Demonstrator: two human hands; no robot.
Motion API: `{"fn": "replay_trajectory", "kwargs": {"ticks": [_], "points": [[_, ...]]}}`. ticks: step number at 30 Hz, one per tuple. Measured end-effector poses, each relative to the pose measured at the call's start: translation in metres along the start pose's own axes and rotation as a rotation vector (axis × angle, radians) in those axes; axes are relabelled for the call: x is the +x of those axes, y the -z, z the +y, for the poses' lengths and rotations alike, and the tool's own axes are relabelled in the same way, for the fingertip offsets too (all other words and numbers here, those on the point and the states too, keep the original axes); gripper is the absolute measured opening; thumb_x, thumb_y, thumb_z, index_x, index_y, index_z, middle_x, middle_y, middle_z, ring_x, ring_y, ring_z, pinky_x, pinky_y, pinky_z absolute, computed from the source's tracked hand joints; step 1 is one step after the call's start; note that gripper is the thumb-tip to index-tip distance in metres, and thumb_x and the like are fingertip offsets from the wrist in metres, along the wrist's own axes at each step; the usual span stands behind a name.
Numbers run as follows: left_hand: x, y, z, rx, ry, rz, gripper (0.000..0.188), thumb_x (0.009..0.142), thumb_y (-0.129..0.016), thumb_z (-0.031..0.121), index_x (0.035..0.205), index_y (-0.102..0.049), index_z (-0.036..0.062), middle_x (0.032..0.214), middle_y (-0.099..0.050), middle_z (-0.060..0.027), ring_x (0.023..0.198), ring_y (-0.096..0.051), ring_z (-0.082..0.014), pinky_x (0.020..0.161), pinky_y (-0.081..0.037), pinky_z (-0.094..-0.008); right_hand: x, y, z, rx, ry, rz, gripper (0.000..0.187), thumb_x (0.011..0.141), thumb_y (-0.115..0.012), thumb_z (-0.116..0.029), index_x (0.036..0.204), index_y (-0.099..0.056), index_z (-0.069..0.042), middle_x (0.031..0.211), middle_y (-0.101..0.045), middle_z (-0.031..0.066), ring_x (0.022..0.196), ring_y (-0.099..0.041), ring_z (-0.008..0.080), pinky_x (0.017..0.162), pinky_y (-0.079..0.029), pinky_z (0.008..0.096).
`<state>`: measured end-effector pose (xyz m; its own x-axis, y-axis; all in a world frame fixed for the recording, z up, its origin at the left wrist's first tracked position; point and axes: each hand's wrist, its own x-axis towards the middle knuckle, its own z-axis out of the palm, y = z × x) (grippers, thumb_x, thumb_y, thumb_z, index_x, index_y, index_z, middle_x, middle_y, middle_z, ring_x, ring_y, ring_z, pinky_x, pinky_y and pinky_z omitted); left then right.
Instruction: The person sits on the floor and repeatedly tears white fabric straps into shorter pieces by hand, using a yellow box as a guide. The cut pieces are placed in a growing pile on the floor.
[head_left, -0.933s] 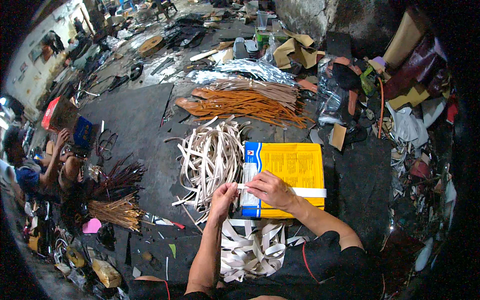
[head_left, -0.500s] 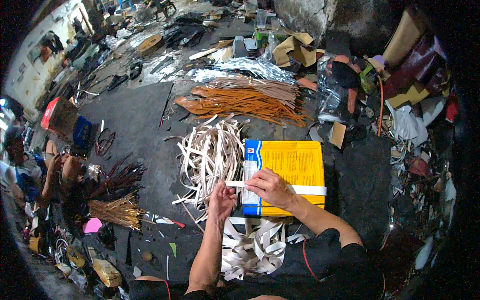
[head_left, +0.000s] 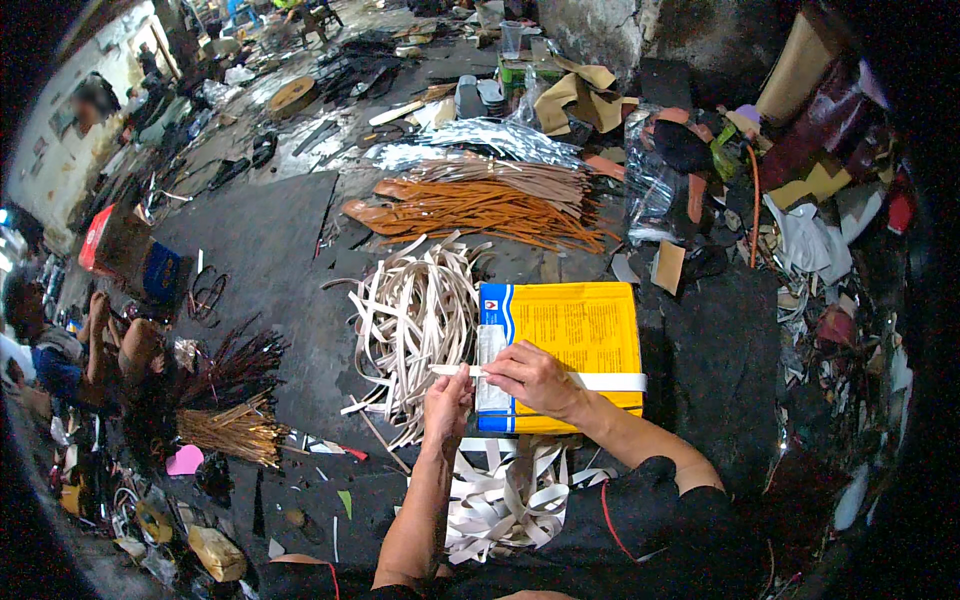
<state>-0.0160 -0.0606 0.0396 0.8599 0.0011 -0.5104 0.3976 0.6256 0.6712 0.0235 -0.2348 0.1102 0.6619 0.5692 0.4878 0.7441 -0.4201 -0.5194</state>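
The white strip (head_left: pixel 560 379) lies flat across the lower part of a yellow box (head_left: pixel 580 335) with a blue edge, running from the person's fingers out to the box's far right side. The right hand (head_left: pixel 535 378) presses down on the strip, fingers curled over it near the box's left edge. The left hand (head_left: pixel 447 400) sits just to the left of it, thumb and fingers pinched on the strip's free end, which juts out past the box. Beyond the left hand, further from the person, is a loose heap of pale strips (head_left: pixel 415 325) spread on the dark floor. Below both hands, against the person's lap, lies a tangle of white strips (head_left: pixel 505 500). Well beyond the box lies a bundle of orange-brown strips (head_left: pixel 480 205), with crumpled silver foil (head_left: pixel 480 140) behind it. Far to the left of the left hand, another person (head_left: pixel 60 345) sits beside bunches of dark and tan sticks (head_left: pixel 225 410).
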Motion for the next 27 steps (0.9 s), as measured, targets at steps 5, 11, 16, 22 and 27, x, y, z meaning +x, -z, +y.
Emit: {"fn": "replay_trajectory", "kwargs": {"ticks": [5, 11, 16, 22, 27], "points": [[0.017, 0.015, -0.008, -0.01, 0.005, 0.017, 0.017, 0.089, -0.067, 0.02, 0.085, -0.059, 0.0058, 0.068, -0.053, 0.0033, 0.052, -0.039, -0.0015, 0.044, -0.027, -0.018, -0.003, -0.001, 0.002, -0.029, 0.0, -0.003, 0.01, 0.081, -0.068, -0.011, 0.087, -0.067, -0.003, 0.084, -0.062, 0.0086, 0.079, -0.061, 0.0259, 0.071, -0.051, 0.0343], [0.035, 0.045, -0.012, 0.056, 0.015, 0.019, 0.019, 0.091, -0.065, 0.023, 0.083, -0.058, 0.0067, 0.069, -0.055, 0.0029, 0.054, -0.043, -0.0033, 0.049, -0.034, -0.0172, 0.002, 0.003, -0.003, -0.027, 0.0, -0.02, 0.01, 0.081, -0.068, -0.011, 0.088, -0.067, -0.003, 0.083, -0.062, 0.0091, 0.079, -0.061, 0.026, 0.071, -0.051, 0.0346], [0.007, 0.0, 0.003, -0.398, 0.028, 0.023, 0.023, 0.092, -0.062, 0.032, 0.084, -0.059, 0.0113, 0.073, -0.057, 0.0044, 0.062, -0.047, -0.0054, 0.053, -0.035, -0.0203, 0.002, 0.003, 0.0, -0.015, -0.015, 0.007, 0.011, 0.079, -0.07, -0.01, 0.088, -0.068, -0.003, 0.083, -0.062, 0.0092, 0.078, -0.06, 0.0257, 0.07, -0.051, 0.0347], [-0.014, -0.016, 0.011, 0.314, -0.144, 0.058, 0.023, 0.09, -0.065, 0.026, 0.073, -0.056, 0.0124, 0.063, -0.047, 0.0074, 0.055, -0.036, -0.0037, 0.048, -0.024, -0.0223, -0.003, -0.006, 0.006, -0.067, 0.014, -0.035, 0.012, 0.078, -0.071, -0.009, 0.088, -0.067, -0.003, 0.084, -0.062, 0.009, 0.079, -0.06, 0.0261, 0.071, -0.051, 0.0354], [-0.009, -0.014, 0.014, 0.125, 0.002, 0.029, 0.021, 0.089, -0.067, 0.027, 0.081, -0.058, 0.0096, 0.069, -0.052, 0.0048, 0.054, -0.038, -0.0024, 0.049, -0.027, -0.0194, -0.003, -0.004, 0.005, -0.004, -0.014, 0.004, 0.015, 0.077, -0.073, -0.009, 0.091, -0.069, -0.004, 0.085, -0.062, 0.0084, 0.078, -0.06, 0.0247, 0.069, -0.05, 0.035]]}}
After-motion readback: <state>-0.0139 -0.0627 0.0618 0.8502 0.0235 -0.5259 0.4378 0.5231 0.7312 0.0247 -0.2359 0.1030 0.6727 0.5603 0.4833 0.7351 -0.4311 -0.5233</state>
